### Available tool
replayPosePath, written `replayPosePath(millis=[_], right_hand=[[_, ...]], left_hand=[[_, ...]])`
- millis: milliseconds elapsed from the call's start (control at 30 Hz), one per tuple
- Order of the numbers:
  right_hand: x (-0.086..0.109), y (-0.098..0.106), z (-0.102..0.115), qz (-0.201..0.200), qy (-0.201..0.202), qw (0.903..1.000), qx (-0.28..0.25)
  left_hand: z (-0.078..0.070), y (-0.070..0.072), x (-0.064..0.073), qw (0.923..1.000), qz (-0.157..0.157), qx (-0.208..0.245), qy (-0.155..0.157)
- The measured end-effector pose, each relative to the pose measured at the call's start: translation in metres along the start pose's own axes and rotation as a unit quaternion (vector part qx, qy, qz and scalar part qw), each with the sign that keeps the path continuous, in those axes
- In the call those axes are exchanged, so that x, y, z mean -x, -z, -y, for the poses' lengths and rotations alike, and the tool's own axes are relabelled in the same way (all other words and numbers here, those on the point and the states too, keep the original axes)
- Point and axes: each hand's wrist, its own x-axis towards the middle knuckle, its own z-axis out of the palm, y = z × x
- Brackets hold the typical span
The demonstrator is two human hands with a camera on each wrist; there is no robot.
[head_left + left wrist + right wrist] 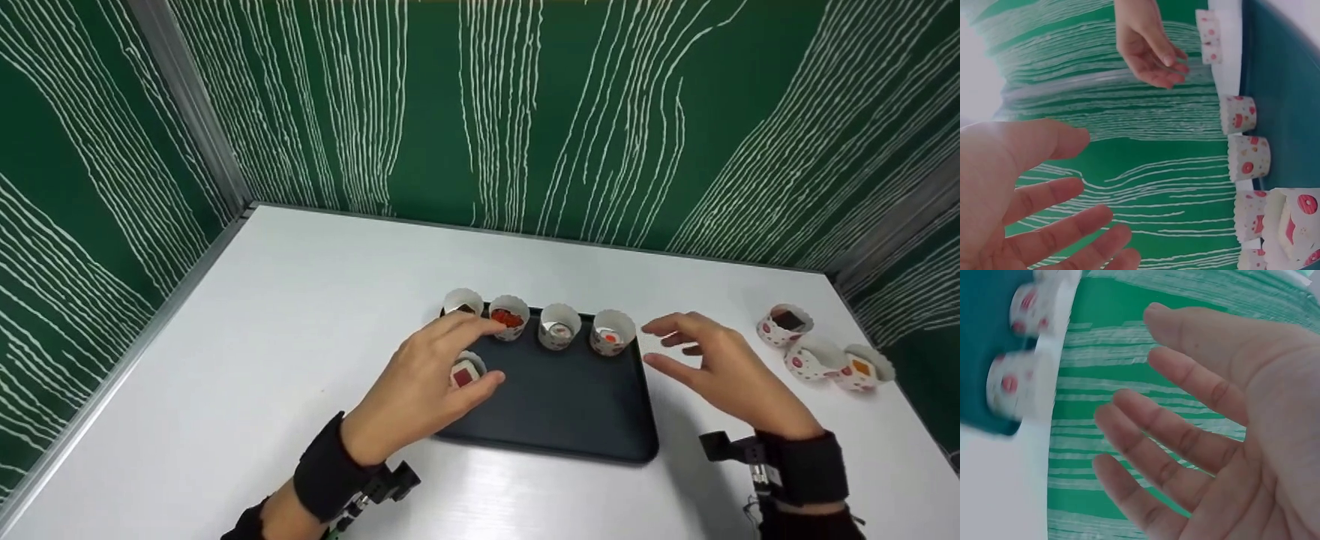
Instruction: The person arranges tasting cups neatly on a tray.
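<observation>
My left hand (427, 375) hovers over the left side of a dark tray (562, 405), fingers spread and holding nothing. Partly behind it stands a paper cup with a white piece bearing a dark red square (465, 373). Along the tray's far edge stand a cup with something dark (463, 302), a cup with red bits (509, 318), a cup with a small pale item (559, 327) and a cup with an orange-red spot (612, 332). Just right of the tray, my right hand (712, 367) is raised, its fingers (1174, 433) apart and nothing between them.
At the right of the white table (337, 285) stand a dotted cup with a dark piece (784, 325), a tilted cup (810, 358) and a cup with an orange square (866, 367). Green panels with white wavy lines (427, 112) enclose the table's back and sides.
</observation>
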Motion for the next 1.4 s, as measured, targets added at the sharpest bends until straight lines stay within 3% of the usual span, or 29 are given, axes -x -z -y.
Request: replayPosePath(millis=[300,600,767,967,1233,1400], right_hand=[[-0.01,0.044,-0.066,0.008,-0.05,0.9974,0.05],[-0.016,0.074,-0.129,0.083,-0.137,0.9837,0.082],[-0.021,0.079,-0.156,0.108,-0.156,0.9774,0.093],[-0.021,0.083,-0.178,0.134,-0.159,0.9732,0.099],[-0.018,0.08,-0.194,0.157,-0.207,0.9612,0.091],[-0.017,0.078,-0.195,0.163,-0.191,0.9628,0.1]], left_hand=[[0.0,-0.003,0.001,0.9999,0.012,-0.002,0.002],[0.001,-0.006,0.0,0.9988,0.046,0.016,0.009],[0.0,-0.007,-0.001,0.9983,0.055,0.014,0.011],[0.003,-0.009,-0.001,0.998,0.06,0.016,0.014],[0.006,-0.011,-0.002,0.9969,0.076,0.015,0.012],[0.007,-0.011,-0.003,0.9968,0.077,0.015,0.012]])
